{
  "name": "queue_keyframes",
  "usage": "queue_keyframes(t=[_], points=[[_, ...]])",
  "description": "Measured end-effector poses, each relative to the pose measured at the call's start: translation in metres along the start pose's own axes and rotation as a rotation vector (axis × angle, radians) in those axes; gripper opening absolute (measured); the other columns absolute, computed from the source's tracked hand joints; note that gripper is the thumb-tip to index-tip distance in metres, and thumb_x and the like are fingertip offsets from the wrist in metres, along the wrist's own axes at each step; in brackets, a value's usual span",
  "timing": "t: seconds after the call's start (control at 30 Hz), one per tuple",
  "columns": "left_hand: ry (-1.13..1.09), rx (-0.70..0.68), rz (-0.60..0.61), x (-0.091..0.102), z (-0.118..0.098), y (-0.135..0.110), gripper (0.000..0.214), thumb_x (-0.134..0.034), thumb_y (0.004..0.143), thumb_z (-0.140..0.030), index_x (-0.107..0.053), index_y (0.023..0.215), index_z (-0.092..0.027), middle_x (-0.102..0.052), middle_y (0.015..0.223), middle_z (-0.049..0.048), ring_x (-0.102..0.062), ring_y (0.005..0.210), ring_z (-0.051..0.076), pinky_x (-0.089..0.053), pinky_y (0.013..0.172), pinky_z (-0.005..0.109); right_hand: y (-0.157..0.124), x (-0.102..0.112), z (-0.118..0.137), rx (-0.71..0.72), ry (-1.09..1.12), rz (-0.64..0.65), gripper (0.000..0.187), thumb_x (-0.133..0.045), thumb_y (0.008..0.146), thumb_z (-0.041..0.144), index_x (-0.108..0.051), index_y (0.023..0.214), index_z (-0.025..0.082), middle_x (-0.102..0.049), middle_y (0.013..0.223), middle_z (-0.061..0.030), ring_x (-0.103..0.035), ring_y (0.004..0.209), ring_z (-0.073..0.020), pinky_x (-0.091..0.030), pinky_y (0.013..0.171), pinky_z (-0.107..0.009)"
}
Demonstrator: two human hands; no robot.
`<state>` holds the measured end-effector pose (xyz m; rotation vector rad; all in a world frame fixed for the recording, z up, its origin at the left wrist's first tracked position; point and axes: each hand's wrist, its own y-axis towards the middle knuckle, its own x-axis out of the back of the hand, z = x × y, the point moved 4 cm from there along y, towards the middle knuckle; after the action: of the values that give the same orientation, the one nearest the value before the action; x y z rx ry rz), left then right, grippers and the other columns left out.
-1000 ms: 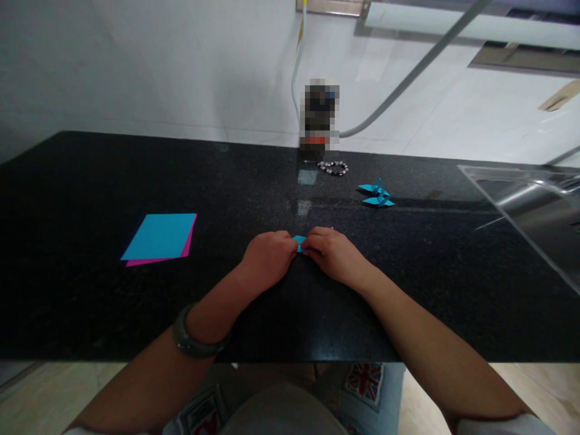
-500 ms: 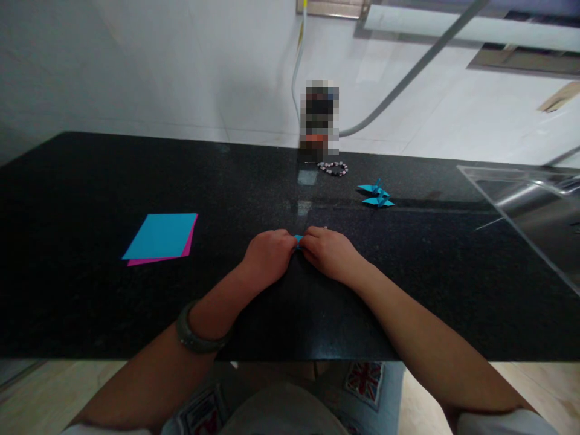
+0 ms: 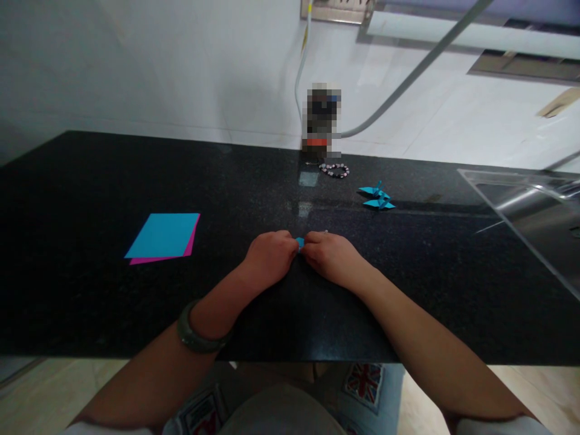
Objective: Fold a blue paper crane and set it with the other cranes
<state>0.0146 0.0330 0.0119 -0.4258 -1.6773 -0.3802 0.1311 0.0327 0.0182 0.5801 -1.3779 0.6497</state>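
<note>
A small piece of folded blue paper point(image 3: 300, 243) shows between my two hands over the dark counter, mostly covered by fingers. My left hand point(image 3: 273, 254) is closed on its left side, fingers curled. From the right, my right hand point(image 3: 327, 252) grips the same paper with bent fingers pressed together. Beyond my right hand lie two folded blue paper cranes point(image 3: 379, 204), close beside each other. Off to the left rests a stack of square paper point(image 3: 163, 235), blue on top with magenta showing beneath.
The black stone counter point(image 3: 90, 181) runs along a white wall. A beaded bracelet point(image 3: 335, 171) lies near the wall, below a blurred-out object point(image 3: 321, 118). At the right is a metal sink point(image 3: 539, 211), and a grey hose point(image 3: 417, 72) hangs above.
Both hands stay in nearly the same place on the blue paper. Slightly more of the paper shows between the fingers. The whole view has shifted slightly.
</note>
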Motion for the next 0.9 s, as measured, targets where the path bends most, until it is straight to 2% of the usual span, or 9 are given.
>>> queue_keyframes(t=[0.17, 0.57, 0.9], points=[[0.002, -0.047, 0.012, 0.0001, -0.0006, -0.0017, 0.02, -0.047, 0.078, -0.026, -0.065, 0.081, -0.02, -0.06, 0.086, 0.004, -0.057, 0.079, 0.017, -0.043, 0.069, 0.029, -0.0054, 0.0025, -0.0025, 0.011, 0.089, 0.006, 0.022, -0.041, 0.085, 0.02, -0.063, 0.084, 0.015, -0.056, 0.087, -0.007, -0.052, 0.078, -0.0134, -0.036, 0.071, -0.025], [-0.043, 0.052, 0.02, 0.0026, -0.0009, -0.0025, 0.018, -0.046, 0.08, -0.024, -0.064, 0.085, -0.021, -0.06, 0.089, 0.0032, -0.057, 0.084, 0.016, -0.042, 0.075, 0.027, -0.0013, -0.0057, -0.0035, -0.024, -0.006, 0.007, 0.022, -0.037, 0.085, 0.013, -0.057, 0.091, 0.016, -0.053, 0.091, -0.0064, -0.052, 0.081, -0.0146, -0.038, 0.075, -0.026], [0.03, 0.047, -0.008, -0.0013, -0.0052, -0.0019, 0.019, -0.043, 0.081, -0.026, -0.061, 0.082, -0.019, -0.059, 0.084, 0.0045, -0.058, 0.08, 0.019, -0.043, 0.068, 0.029, -0.0006, -0.0072, -0.0047, -0.127, 0.065, -0.026, 0.019, -0.037, 0.084, 0.014, -0.056, 0.087, 0.013, -0.052, 0.09, -0.0083, -0.052, 0.08, -0.016, -0.038, 0.074, -0.027]])
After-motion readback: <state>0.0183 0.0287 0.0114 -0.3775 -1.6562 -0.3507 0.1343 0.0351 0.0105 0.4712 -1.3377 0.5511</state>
